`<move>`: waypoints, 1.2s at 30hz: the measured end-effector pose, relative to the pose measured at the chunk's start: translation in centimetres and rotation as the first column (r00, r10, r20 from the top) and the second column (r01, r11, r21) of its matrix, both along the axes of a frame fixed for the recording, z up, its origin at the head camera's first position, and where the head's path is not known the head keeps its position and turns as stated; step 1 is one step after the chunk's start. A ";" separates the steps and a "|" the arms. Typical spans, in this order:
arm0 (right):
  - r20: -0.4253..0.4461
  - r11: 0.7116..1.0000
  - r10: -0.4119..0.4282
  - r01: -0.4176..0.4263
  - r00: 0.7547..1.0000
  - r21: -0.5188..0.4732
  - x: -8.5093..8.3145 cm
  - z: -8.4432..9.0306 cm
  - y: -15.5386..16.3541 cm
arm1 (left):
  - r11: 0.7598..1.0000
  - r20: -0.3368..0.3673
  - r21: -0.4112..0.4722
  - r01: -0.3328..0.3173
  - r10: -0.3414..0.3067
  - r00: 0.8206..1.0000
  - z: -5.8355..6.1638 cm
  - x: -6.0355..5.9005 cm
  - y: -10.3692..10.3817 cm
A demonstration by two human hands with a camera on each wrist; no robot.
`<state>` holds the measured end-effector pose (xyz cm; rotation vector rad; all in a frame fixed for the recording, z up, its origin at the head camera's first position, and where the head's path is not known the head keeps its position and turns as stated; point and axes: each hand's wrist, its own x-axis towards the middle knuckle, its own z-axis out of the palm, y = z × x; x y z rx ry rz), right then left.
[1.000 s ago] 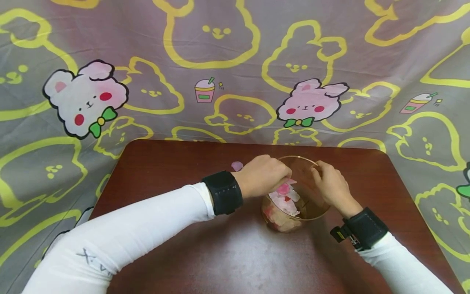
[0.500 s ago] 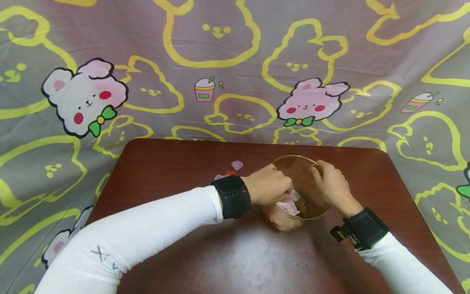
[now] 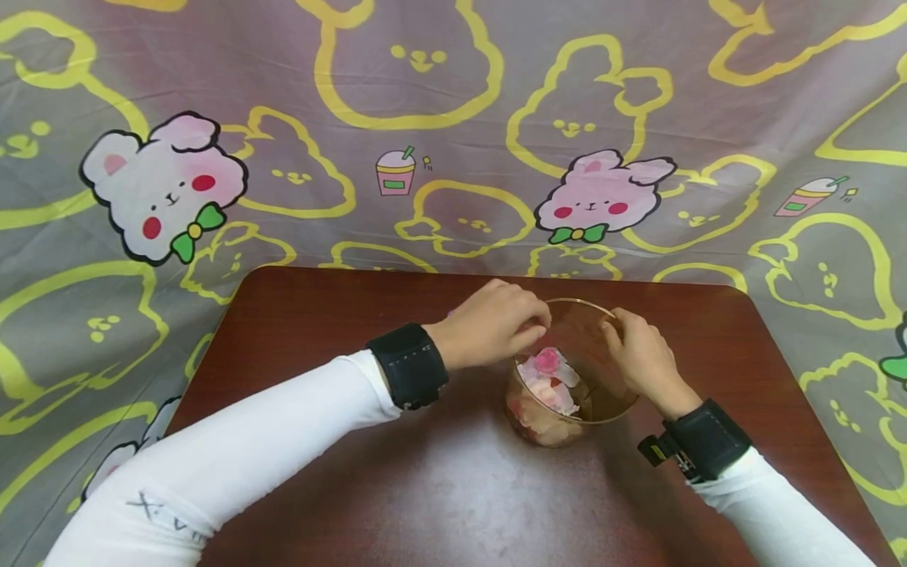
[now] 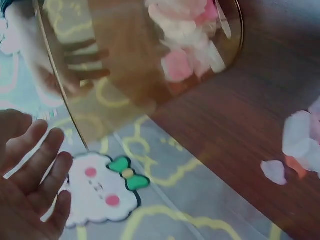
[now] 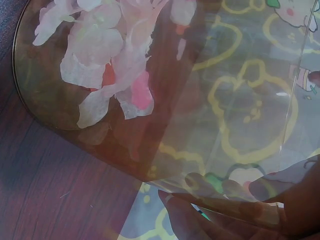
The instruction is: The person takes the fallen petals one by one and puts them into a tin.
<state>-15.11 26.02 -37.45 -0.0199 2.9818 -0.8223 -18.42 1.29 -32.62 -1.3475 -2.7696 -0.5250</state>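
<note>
A person in white sleeves and black wrist straps works at a dark red-brown wooden table (image 3: 397,488); a clear glass bowl (image 3: 609,398) stands right of the table's centre, tilted toward the person, with pink, white and red flower petals (image 3: 547,378) heaped against its near-left wall. The right hand (image 3: 641,358) grips the bowl's right rim, fingers curled over the edge, and the right wrist view shows fingertips (image 5: 185,217) pressed on the glass (image 5: 225,100) from outside with the petals (image 5: 100,55) gathered at the far end. The left hand (image 3: 496,324) hovers at the bowl's upper-left rim, holding nothing that shows; in the left wrist view its fingers (image 4: 42,160) lie straight and relaxed, just beside the glass wall (image 4: 125,75) and apart from it. Loose petals (image 4: 300,145) lie on the tabletop left of the bowl, well apart from the heap inside (image 4: 185,35). Behind the table hangs a grey cloth (image 3: 453,118) printed with yellow rabbit outlines and pink-and-white rabbits wearing green bows.
</note>
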 end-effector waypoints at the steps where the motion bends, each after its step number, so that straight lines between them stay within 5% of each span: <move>1: -0.001 1.000 0.001 -0.001 1.000 0.000 0.0 0.0 0.0 | 0.999 -0.005 0.028 -0.017 0.017 1.000 0.0 -0.2 -0.5; 5: 0.002 1.000 0.002 -0.002 1.000 0.000 0.0 0.0 0.1 | 0.984 0.017 0.132 -0.118 0.117 0.993 -0.8 -0.8 -2.6; 9: 0.001 1.000 0.004 -0.004 1.000 -0.001 0.0 0.0 0.1 | 0.949 0.102 0.182 -0.256 0.240 0.965 -2.8 -1.2 -4.9; 16: -0.005 1.000 -0.005 0.005 1.000 0.005 0.0 0.1 0.0 | 0.910 0.205 0.102 -0.402 0.376 0.904 -7.7 -0.9 -9.2; 21: -0.007 1.000 -0.001 0.001 1.000 0.002 -0.1 0.2 -0.2 | 0.904 0.226 0.000 -0.429 0.418 0.880 -10.6 0.2 -11.6; 27: -0.008 1.000 -0.001 0.001 1.000 -0.001 -0.1 0.3 -0.1 | 0.909 0.234 -0.067 -0.410 0.414 0.880 -13.2 1.7 -12.8; 36: -0.003 1.000 -0.003 0.003 1.000 -0.003 -0.1 0.2 0.1 | 0.900 0.243 -0.044 -0.434 0.431 0.869 -14.7 3.2 -13.0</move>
